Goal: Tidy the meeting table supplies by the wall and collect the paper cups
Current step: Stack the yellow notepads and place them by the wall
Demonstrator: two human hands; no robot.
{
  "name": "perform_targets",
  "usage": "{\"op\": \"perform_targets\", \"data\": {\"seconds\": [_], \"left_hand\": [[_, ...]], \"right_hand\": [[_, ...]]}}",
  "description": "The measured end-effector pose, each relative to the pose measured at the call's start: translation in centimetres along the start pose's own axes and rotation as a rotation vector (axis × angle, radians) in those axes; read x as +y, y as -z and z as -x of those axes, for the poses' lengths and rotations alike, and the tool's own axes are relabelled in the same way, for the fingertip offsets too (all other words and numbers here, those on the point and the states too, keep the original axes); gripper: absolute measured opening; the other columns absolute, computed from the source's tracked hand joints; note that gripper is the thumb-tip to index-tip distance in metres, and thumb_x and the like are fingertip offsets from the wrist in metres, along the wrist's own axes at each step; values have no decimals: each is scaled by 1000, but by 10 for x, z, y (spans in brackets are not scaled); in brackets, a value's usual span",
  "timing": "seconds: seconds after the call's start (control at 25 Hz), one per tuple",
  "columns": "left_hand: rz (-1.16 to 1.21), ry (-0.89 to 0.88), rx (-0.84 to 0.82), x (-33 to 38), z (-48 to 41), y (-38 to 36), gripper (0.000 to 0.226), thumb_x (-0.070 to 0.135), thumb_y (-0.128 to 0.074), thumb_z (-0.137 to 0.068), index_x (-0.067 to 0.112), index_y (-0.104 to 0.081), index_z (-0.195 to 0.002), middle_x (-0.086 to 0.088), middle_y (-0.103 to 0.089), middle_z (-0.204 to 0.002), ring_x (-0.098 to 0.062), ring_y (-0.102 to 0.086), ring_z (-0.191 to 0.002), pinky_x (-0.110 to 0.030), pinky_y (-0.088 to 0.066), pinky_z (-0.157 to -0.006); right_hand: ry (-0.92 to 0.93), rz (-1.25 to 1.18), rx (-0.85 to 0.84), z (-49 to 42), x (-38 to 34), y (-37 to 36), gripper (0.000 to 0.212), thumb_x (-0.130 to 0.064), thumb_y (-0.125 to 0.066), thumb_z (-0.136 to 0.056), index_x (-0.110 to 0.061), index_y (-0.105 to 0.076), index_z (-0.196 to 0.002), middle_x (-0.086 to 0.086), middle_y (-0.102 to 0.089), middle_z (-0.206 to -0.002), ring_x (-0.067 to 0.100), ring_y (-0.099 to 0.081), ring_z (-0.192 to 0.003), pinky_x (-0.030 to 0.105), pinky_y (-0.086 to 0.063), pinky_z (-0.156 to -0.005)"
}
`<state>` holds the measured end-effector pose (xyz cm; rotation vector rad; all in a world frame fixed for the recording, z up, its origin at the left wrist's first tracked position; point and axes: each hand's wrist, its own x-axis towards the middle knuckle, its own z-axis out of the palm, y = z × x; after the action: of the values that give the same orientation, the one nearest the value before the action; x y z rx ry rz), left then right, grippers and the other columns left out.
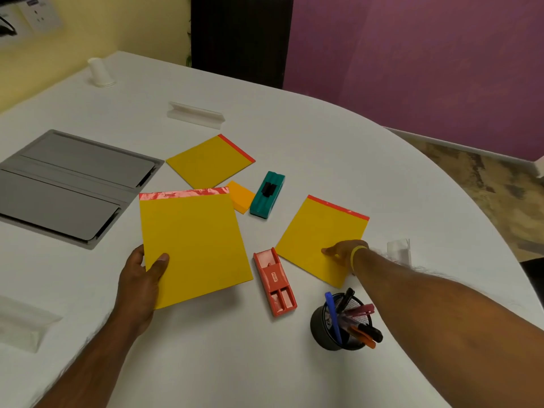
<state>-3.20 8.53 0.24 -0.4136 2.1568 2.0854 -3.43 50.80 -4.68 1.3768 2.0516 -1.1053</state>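
My left hand (141,278) grips the lower left edge of a yellow pad with a red top strip (194,245), lifted slightly off the white table (265,363). My right hand (344,254) rests on the near edge of a second yellow pad (321,234) lying to the right; its fingers are mostly hidden under the pad's edge. A third yellow pad (209,163) lies farther back. An upside-down white paper cup (100,72) stands at the far left corner by the wall.
A small orange note block (240,196), a teal eraser (267,194) and a red eraser (275,282) lie between the pads. A black mesh pen holder (338,325) stands near my right forearm. Grey cable hatch (64,184) left; clear name stands (195,114), (399,250).
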Motion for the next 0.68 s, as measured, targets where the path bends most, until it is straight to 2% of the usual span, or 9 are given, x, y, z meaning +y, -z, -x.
{"op": "perform_targets", "data": {"seconds": [0.12, 0.2, 0.28, 0.32, 0.44, 0.52, 0.68], "left_hand": [[-15, 0, -3, 4, 5, 3, 37, 15, -52, -97, 19, -48, -133, -6, -59, -122, -30, -59, -102, -44, -46, -87], [-15, -1, -7, 8, 11, 4, 37, 16, -51, -98, 18, -47, -135, -6, -58, -123, -31, -58, -104, -45, -46, -88], [-24, 4, -9, 15, 20, 5, 37, 16, -51, -98, 18, -47, -135, -7, -58, -124, -30, -58, -104, -44, -46, -87], [-19, 8, -11, 18, 24, 5, 36, 16, -50, -98, 18, -47, -134, -7, -58, -124, -31, -58, -104, -45, -46, -87], [34, 28, -35, 29, 41, -1, 35, 18, -50, -98, 18, -48, -133, -10, -59, -129, -35, -59, -112, -47, -48, -89], [80, 64, -46, 43, 61, -9, 39, 20, -49, -99, 18, -45, -138, -9, -58, -130, -35, -59, -112, -47, -50, -87], [122, 88, -106, 72, 101, -18, 39, 22, -46, -100, 21, -43, -139, -7, -58, -129, -32, -60, -110, -49, -51, -88]], "right_hand": [[191, -453, 113, 28, -3, 18, 41, -13, -72, -87, -1, -54, -122, 25, -56, -131, 38, -57, -110, 52, -48, -95], [392, -509, 162, 56, -9, 43, 18, -8, -63, -92, -8, -54, -108, 23, -60, -124, 33, -58, -98, 47, -50, -86], [560, -509, 199, 88, -14, 69, 18, -12, -60, -95, -12, -54, -111, 18, -60, -122, 31, -57, -97, 43, -49, -84], [601, -553, 164, 105, -15, 80, 22, -13, -59, -96, -12, -54, -117, 15, -59, -122, 31, -58, -99, 43, -49, -84], [605, -720, -155, 153, -8, 85, 32, -14, -57, -97, -12, -52, -129, 11, -63, -119, 32, -64, -98, 43, -54, -80], [603, -713, -343, 183, -3, 68, 32, -15, -56, -97, -14, -53, -129, 11, -66, -118, 31, -67, -96, 42, -59, -73], [580, -680, -504, 222, 10, 18, 32, -17, -57, -97, -16, -53, -128, 11, -66, -119, 30, -68, -94, 40, -59, -69]]}}
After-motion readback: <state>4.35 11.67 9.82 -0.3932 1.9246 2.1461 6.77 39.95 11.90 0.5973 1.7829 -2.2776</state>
